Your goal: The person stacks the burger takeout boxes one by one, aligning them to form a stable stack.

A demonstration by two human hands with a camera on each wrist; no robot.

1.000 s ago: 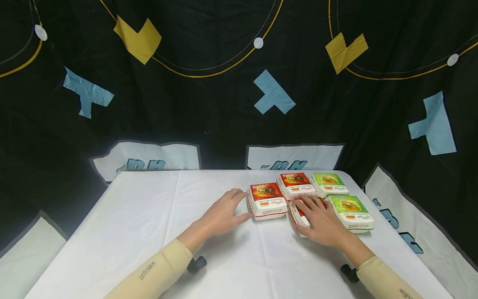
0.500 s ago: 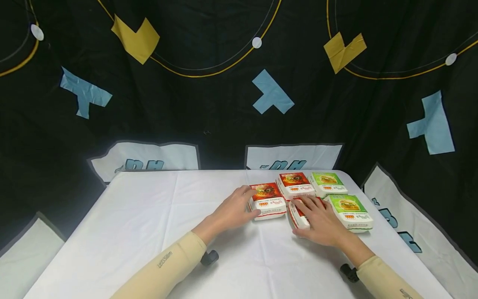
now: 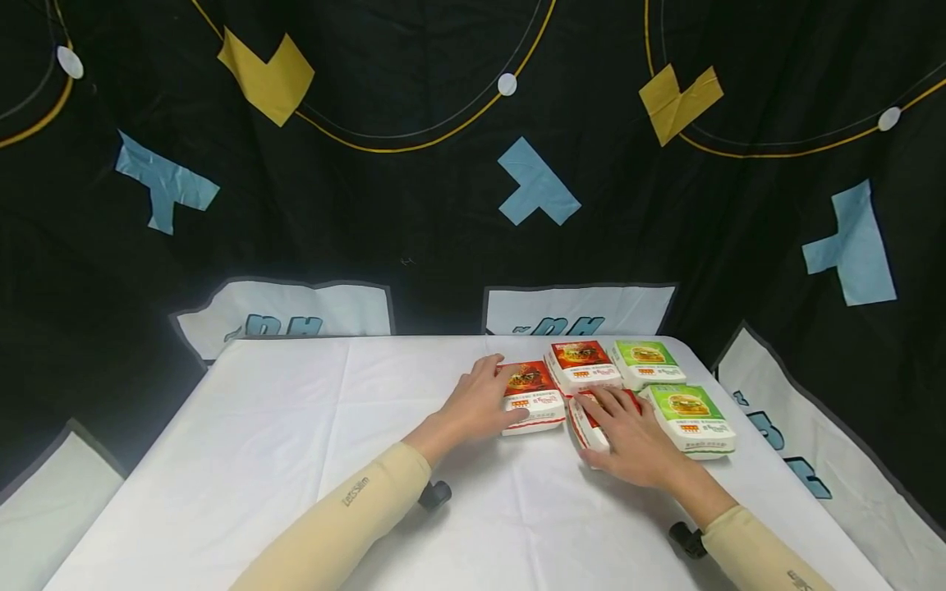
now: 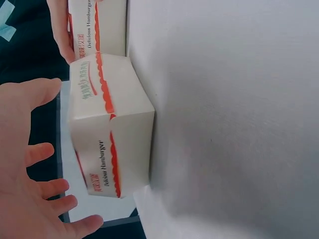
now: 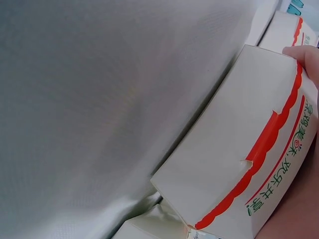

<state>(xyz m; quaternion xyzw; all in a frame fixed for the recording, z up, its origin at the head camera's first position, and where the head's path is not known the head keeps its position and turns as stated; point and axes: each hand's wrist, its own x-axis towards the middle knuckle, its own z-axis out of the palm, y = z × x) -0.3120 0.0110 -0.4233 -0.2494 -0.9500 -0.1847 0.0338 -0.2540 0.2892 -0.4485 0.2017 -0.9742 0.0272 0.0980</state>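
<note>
My left hand (image 3: 476, 406) hovers over the left side of a red-topped hamburger box (image 3: 535, 400), fingers spread. The left wrist view shows a gap between that hand's fingertips and the white side of the box (image 4: 129, 144). My right hand (image 3: 636, 439) lies over a second red-topped hamburger box (image 3: 586, 423), gripping it, with its thumb by the near left corner. The right wrist view shows this box's white front (image 5: 224, 129) and a digit at its upper corner; the other fingers are out of that view. Palm and fingers hide most of the box's top.
Behind the gripped box sits another red-topped hamburger box (image 3: 584, 365). Two green-topped hamburger boxes stand to the right, one at the back (image 3: 649, 361) and one nearer (image 3: 691, 419). All rest on a white-covered table (image 3: 296, 460) before a black curtain (image 3: 369, 222).
My left hand has moved right, from beside the left red-topped hamburger box to over its left side. The right hand stays on its box. The boxes have not visibly moved on the table.
</note>
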